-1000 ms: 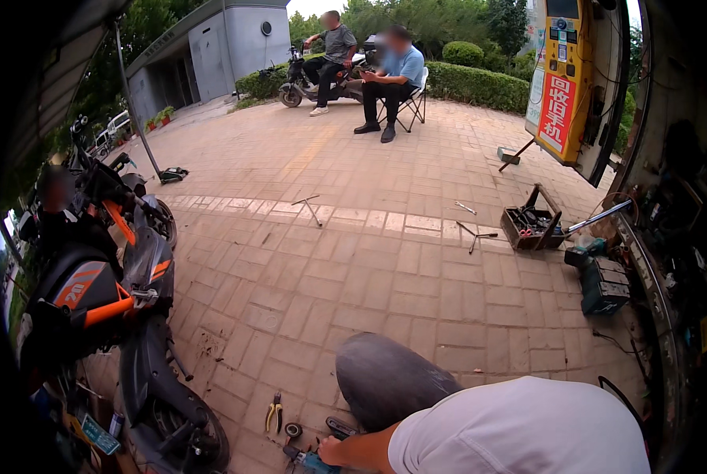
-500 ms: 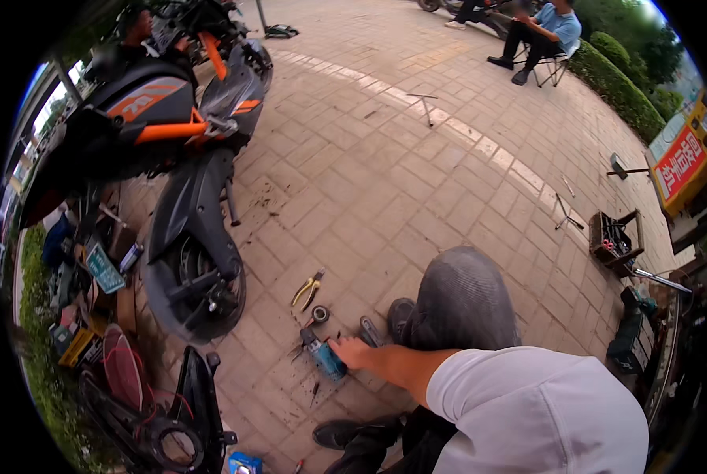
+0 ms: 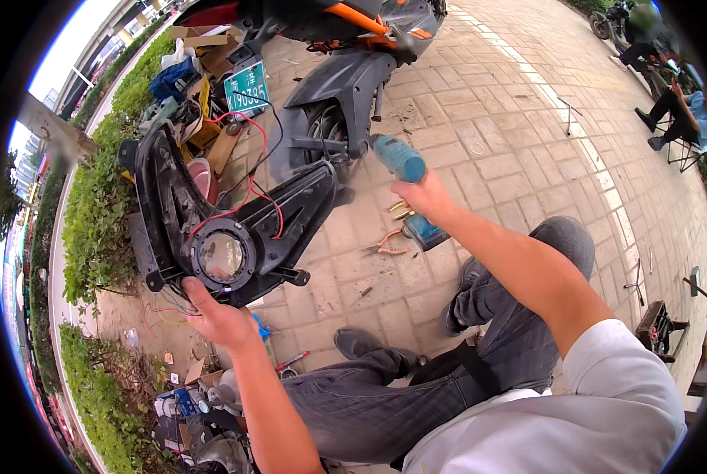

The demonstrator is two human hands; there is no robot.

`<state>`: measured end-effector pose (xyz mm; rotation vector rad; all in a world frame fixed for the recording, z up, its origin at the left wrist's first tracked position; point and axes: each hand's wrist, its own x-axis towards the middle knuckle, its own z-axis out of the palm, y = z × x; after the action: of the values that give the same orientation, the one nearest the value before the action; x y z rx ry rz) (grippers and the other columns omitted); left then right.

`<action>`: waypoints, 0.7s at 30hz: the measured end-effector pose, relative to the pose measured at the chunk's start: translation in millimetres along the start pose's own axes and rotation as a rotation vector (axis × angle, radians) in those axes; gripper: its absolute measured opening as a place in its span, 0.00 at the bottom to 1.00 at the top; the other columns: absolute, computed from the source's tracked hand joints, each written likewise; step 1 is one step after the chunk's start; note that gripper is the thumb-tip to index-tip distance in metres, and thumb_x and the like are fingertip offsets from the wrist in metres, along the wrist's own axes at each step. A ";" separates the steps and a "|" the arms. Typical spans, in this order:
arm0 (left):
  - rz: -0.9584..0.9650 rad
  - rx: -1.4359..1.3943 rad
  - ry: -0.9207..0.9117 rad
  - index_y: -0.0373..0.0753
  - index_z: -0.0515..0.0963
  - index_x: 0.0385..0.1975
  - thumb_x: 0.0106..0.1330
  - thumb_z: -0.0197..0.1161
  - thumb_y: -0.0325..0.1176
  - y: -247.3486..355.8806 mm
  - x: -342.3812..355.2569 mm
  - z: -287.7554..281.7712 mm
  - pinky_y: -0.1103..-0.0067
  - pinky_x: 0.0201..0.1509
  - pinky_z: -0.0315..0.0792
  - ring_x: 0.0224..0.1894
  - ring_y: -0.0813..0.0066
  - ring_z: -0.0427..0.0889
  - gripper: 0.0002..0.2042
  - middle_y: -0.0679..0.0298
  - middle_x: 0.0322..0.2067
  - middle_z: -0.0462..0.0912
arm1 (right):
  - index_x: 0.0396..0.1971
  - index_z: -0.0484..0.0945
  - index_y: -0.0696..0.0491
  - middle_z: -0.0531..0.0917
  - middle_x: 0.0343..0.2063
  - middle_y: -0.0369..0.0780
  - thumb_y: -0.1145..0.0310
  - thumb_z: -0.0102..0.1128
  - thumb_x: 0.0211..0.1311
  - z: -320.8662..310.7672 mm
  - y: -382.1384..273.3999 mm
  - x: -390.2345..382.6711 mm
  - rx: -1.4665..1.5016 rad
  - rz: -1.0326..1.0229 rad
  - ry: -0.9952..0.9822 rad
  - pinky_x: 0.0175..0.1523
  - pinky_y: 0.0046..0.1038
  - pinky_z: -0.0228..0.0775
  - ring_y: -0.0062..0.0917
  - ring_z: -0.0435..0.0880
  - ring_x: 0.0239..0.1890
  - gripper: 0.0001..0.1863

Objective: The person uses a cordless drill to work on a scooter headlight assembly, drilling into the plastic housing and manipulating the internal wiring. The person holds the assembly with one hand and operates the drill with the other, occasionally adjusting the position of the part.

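My left hand [image 3: 223, 320] grips the bottom edge of a black plastic light housing [image 3: 294, 205], thumb on top. The V-shaped housing has a round ring with a clear lens, and loose red and black wires trail over it. Out to the right, my right hand [image 3: 428, 197] is wrapped round the handle of a teal cordless drill [image 3: 401, 158], held above the paving. The drill points up and left, toward the motorbike's rear wheel; its tip is hard to make out. Below the drill lie pliers with orange handles [image 3: 389, 243].
A black and orange motorbike [image 3: 341, 87] stands ahead, near a green number plate [image 3: 246, 87] among boxes and scrap. Hedges [image 3: 96, 229] line the left. A tool box [image 3: 660, 328] sits at far right, below a seated person [image 3: 693, 118]. Assorted parts [image 3: 211, 419] lie lower left.
My right hand has lifted the drill off the paving. My left hand has come into view, holding the housing that sat at lower left. The view has turned left.
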<state>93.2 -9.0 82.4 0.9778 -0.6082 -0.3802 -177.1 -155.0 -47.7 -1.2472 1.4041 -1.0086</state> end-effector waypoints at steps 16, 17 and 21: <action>0.273 0.338 -0.150 0.27 0.71 0.29 0.66 0.36 0.57 -3.3 25.2 -45.3 0.79 0.32 0.71 0.26 0.71 0.76 0.32 0.56 0.24 0.78 | 0.55 0.59 0.63 0.74 0.40 0.50 0.62 0.68 0.38 -149.4 -71.9 -162.6 0.670 -0.567 -0.819 0.39 0.30 0.71 0.32 0.78 0.35 0.42; 0.256 0.361 -0.208 0.27 0.71 0.30 0.65 0.37 0.58 1.3 24.2 -44.1 0.78 0.34 0.72 0.26 0.71 0.76 0.32 0.56 0.24 0.78 | 0.55 0.60 0.62 0.73 0.44 0.48 0.61 0.69 0.37 -150.2 -86.5 -172.1 0.367 -0.592 -0.761 0.45 0.30 0.68 0.32 0.76 0.41 0.43; 0.320 0.271 -0.271 0.27 0.70 0.32 0.66 0.40 0.56 -7.6 22.5 -41.9 0.78 0.35 0.71 0.27 0.73 0.74 0.29 0.57 0.26 0.76 | 0.58 0.59 0.58 0.71 0.52 0.45 0.59 0.69 0.40 -119.1 -128.1 -181.7 -0.010 -0.395 -0.769 0.56 0.28 0.62 0.29 0.72 0.53 0.44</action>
<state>136.9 2.0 65.3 1.0727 -1.0675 -0.1468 -268.4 5.9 123.7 -1.7162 0.5793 -0.6454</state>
